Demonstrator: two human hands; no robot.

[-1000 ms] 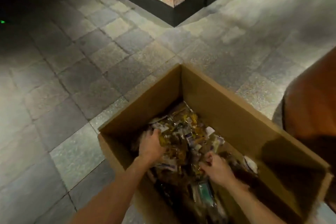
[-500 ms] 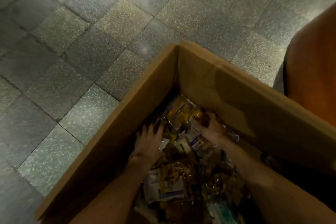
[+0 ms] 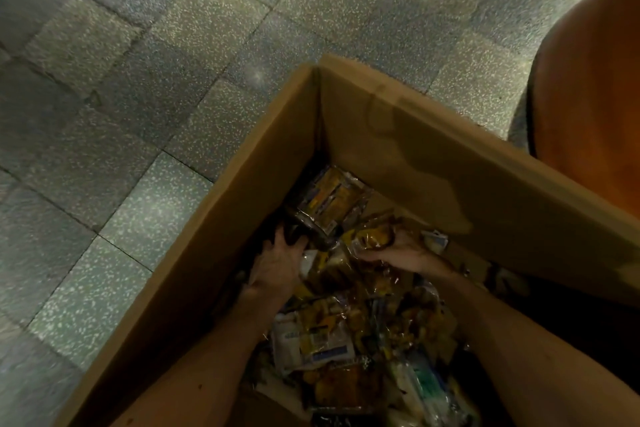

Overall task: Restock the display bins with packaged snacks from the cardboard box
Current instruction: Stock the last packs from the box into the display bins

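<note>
Brown cardboard box [image 3: 433, 156] holds a pile of clear-and-yellow wrapped snack packets [image 3: 322, 343]. Left hand [image 3: 277, 265] rests spread on the pile; right hand [image 3: 398, 250] grips a small yellow packet [image 3: 372, 236]. The large yellow packet [image 3: 329, 201] in the far corner lies just beyond the left hand, which is the nearer one.

1. Looks like a shop floor or mall walkway: big speckled stone floor tiles [image 3: 166, 218] spread out under dim light.
2. A large cardboard box [image 3: 450, 163] stands on them, heaped with wrapped snack packets [image 3: 311, 347], stock in bulk.
</note>
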